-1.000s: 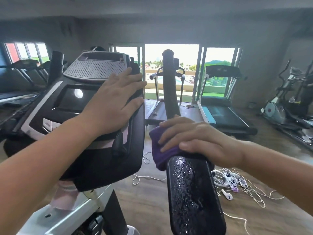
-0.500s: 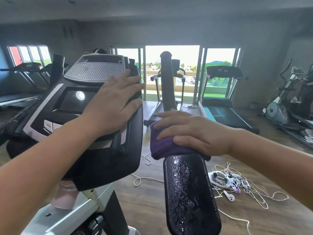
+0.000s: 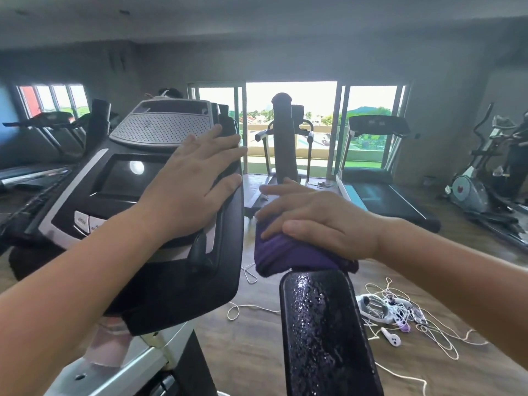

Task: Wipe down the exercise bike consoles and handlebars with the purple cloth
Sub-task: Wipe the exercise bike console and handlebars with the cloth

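Note:
The exercise bike console (image 3: 125,178), black with a grey perforated top and a dark screen, fills the left half. My left hand (image 3: 194,181) lies flat on its right side, fingers spread, holding nothing. To the right the black handlebar (image 3: 323,332) runs from the bottom edge up to a round tip at the window; its near padded part is wet with droplets. My right hand (image 3: 317,221) presses the bunched purple cloth (image 3: 285,255) onto the handlebar above the wet part, fingers pointing left. The cloth wraps over the bar and hides that section.
Treadmills stand ahead (image 3: 380,178) and at far left (image 3: 43,130). An elliptical trainer (image 3: 483,181) is at the right wall. A tangle of white cables and earphones (image 3: 400,318) lies on the wooden floor right of the handlebar. Glass doors are at the back.
My right hand and the purple cloth have slid a little up the handlebar, away from me, leaving more wet surface showing. My left hand has stayed on the console.

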The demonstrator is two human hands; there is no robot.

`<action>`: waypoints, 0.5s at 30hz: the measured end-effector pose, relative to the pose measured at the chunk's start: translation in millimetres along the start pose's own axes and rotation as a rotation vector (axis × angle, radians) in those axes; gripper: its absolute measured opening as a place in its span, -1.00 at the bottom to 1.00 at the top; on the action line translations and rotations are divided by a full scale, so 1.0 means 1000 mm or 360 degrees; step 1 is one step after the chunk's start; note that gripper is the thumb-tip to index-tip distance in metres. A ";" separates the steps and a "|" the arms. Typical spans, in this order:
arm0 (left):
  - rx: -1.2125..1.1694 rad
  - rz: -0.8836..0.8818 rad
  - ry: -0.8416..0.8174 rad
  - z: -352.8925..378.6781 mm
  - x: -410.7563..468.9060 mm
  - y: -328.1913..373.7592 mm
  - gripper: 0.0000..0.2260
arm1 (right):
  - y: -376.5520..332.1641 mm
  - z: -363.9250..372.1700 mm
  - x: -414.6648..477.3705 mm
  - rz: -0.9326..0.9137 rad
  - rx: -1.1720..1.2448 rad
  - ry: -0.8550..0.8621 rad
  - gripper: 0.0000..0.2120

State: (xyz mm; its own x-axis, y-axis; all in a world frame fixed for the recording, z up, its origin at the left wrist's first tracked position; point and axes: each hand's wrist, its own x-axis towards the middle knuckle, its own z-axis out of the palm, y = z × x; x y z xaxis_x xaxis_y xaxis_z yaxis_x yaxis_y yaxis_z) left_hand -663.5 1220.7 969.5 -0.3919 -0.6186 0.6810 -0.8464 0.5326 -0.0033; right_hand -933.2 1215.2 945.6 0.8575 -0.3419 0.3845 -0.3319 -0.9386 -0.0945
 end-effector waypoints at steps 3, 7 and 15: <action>-0.0016 0.0010 0.0013 0.000 0.000 0.001 -0.48 | -0.005 0.008 -0.016 0.0001 0.0147 0.0088 -0.68; -0.0019 0.0022 0.0026 -0.001 -0.001 0.000 -0.48 | -0.008 0.008 -0.021 -0.0036 0.0153 0.0060 -0.69; 0.0009 0.0036 0.0028 0.001 -0.001 -0.002 -0.48 | 0.031 -0.015 0.015 -0.0114 -0.0362 -0.0087 -0.64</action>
State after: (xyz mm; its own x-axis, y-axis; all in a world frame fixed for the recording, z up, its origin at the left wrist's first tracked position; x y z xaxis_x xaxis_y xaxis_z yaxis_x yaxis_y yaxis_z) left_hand -661.7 1220.1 967.9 -0.4043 -0.5962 0.6936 -0.8394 0.5430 -0.0225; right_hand -936.5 1181.5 962.7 0.9001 -0.2826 0.3317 -0.3440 -0.9280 0.1428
